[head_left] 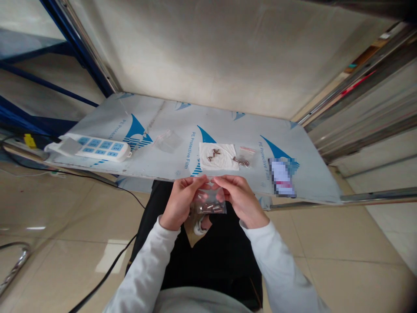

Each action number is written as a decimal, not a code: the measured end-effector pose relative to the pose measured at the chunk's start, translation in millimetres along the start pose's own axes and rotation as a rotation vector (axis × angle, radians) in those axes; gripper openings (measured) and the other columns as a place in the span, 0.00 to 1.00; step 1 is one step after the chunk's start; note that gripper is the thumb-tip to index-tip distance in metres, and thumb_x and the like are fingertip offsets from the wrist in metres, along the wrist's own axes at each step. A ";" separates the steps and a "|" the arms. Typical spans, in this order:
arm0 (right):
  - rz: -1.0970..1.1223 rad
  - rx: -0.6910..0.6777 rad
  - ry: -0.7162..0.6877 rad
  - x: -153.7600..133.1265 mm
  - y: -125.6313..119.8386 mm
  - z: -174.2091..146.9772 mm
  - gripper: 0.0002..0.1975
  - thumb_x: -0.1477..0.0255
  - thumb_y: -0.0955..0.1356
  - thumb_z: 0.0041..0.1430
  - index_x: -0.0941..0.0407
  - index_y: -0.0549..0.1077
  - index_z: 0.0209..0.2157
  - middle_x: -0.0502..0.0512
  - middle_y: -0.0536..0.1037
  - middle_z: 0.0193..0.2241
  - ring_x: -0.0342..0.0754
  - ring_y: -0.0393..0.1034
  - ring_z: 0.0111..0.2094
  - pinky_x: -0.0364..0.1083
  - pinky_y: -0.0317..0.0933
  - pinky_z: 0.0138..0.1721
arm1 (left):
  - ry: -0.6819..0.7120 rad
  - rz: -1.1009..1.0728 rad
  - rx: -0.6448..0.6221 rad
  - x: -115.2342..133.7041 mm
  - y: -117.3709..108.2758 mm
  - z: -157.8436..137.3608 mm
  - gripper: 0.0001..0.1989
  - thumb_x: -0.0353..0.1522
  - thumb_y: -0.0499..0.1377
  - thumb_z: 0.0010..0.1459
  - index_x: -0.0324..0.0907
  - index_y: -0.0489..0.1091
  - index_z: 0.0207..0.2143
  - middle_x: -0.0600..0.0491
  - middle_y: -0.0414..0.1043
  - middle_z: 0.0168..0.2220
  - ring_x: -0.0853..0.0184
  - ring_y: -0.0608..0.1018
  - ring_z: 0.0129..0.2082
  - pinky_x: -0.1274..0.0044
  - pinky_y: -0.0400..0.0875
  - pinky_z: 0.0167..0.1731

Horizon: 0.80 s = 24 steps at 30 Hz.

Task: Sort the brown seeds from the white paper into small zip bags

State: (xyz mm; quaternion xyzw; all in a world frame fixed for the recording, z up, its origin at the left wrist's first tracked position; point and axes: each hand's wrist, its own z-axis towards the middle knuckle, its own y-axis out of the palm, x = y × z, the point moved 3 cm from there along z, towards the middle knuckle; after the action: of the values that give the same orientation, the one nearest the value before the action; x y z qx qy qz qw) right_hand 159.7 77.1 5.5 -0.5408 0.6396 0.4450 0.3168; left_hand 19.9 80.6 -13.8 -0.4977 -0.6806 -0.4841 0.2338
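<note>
Between my two hands hangs a small clear zip bag [211, 206] with several shiny metal pieces lying in its bottom. My left hand [183, 196] pinches the bag's top edge on one side, and my right hand [243, 198] pinches it on the other. Both hands are just in front of the shelf's near edge, above my lap. Past them, a white tissue [224, 163] lies on the shelf with several small metal pieces [214, 154] on it. Touching or close to its right side is another clear zip bag [246, 152] with metal pieces at its lower end.
The shelf [176, 167] is covered in printed protective film. A white power strip [104, 148] with blue sockets sits at its left, near a flat clear bag [168, 140]. A blurred-out phone-like object [282, 178] lies at right. A black cable [110, 266] runs down to the floor.
</note>
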 end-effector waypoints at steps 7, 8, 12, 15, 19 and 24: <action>-0.066 -0.002 -0.050 3.3 1.9 -4.3 0.14 0.60 0.72 0.49 0.57 0.76 0.29 0.50 0.77 0.26 0.41 0.69 0.22 0.40 0.62 0.22 | 0.145 0.146 0.046 0.3 -3.4 -1.6 0.15 0.41 0.65 0.49 0.35 0.78 0.28 0.49 0.78 0.25 0.73 0.72 0.15 0.82 0.66 0.17; -0.078 -0.007 -0.066 5.2 2.3 -6.6 0.14 0.60 0.72 0.50 0.57 0.76 0.31 0.51 0.78 0.28 0.43 0.70 0.24 0.41 0.63 0.23 | 0.153 0.168 0.037 -0.7 -3.1 -1.9 0.16 0.41 0.64 0.49 0.36 0.78 0.28 0.49 0.78 0.24 0.73 0.73 0.16 0.82 0.67 0.18; -0.162 0.005 -0.114 7.5 -5.8 -11.5 0.16 0.59 0.73 0.49 0.57 0.76 0.33 0.53 0.78 0.28 0.45 0.72 0.27 0.42 0.65 0.24 | 0.097 0.177 -0.060 -7.2 -1.1 1.1 0.20 0.46 0.61 0.52 0.36 0.78 0.27 0.49 0.77 0.23 0.68 0.76 0.19 0.78 0.70 0.22; -0.203 0.147 -0.186 -6.5 -36.7 3.0 0.19 0.58 0.73 0.47 0.57 0.75 0.35 0.53 0.79 0.29 0.43 0.70 0.22 0.42 0.63 0.21 | 0.119 0.232 -0.033 -7.5 -8.1 10.6 0.24 0.49 0.57 0.54 0.36 0.78 0.31 0.45 0.79 0.28 0.65 0.79 0.24 0.76 0.73 0.28; -0.349 0.415 -0.318 -31.3 -109.1 53.4 0.26 0.54 0.72 0.44 0.59 0.74 0.39 0.58 0.79 0.31 0.45 0.70 0.21 0.44 0.63 0.23 | 0.320 0.444 0.132 3.9 -33.6 32.6 0.24 0.48 0.57 0.54 0.35 0.77 0.36 0.44 0.79 0.33 0.64 0.79 0.28 0.76 0.72 0.31; -0.897 0.774 -0.402 -41.7 -178.8 103.0 0.29 0.54 0.67 0.50 0.64 0.72 0.43 0.67 0.77 0.35 0.56 0.71 0.34 0.54 0.64 0.38 | 0.472 0.891 0.428 29.0 -66.7 64.5 0.17 0.41 0.56 0.56 0.38 0.75 0.39 0.46 0.79 0.31 0.64 0.79 0.29 0.75 0.69 0.33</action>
State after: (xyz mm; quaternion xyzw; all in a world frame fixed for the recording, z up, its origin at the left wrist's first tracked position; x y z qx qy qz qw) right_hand 334.9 184.7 -39.6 -0.5085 0.3931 0.0977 0.7599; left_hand -41.3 148.9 -46.2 -0.5569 -0.4162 -0.2874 0.6589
